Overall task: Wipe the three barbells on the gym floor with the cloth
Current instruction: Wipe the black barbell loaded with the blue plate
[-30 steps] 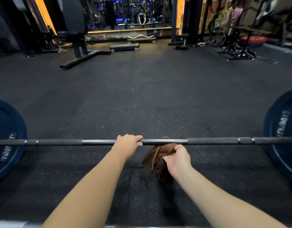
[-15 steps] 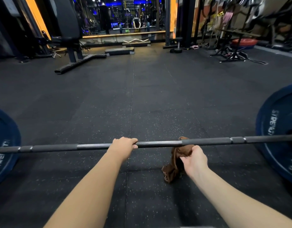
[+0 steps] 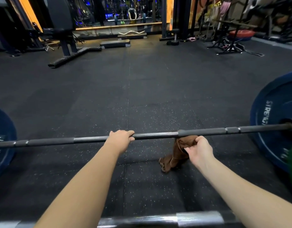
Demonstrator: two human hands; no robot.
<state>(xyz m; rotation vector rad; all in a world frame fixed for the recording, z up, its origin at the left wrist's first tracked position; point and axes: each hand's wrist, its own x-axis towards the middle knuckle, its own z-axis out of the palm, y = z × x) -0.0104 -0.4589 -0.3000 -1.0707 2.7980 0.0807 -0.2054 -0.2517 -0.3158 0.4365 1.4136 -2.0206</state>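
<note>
Left hand point(image 3: 121, 139): on the barbell point(image 3: 158, 134), palm down, fingers point(image 3: 130, 133) curled over the bare steel middle section. Full wrap grip.

Right hand point(image 3: 199, 151): just below the bar, right of the left hand. Thumb and fingers bunch the cloth point(image 3: 176, 153) in a narrow pinch. This hand is on the cloth only, not on the steel.

Cloth: brown, crumpled. Its top end sits at the bar right where the steel section meets the dark sleeve-side section, and a small bump of it shows over the top of the bar. Can't tell if it wraps all the way round. The rest hangs down, and the tail lies on the floor point(image 3: 142, 88).

Barbell: runs across the view, slightly higher on the right, blue plate point(image 3: 273, 116) on the right end, another blue plate point(image 3: 2, 142) on the left end, both resting on the black speckled rubber floor.

A second bar point(image 3: 166, 219) crosses the bottom edge under my forearms, blurred.

Far side: weight bench point(image 3: 66, 30) at left, step platform point(image 3: 114, 43) near the middle, curl bar point(image 3: 131, 32) behind it by the mirror wall.
</note>
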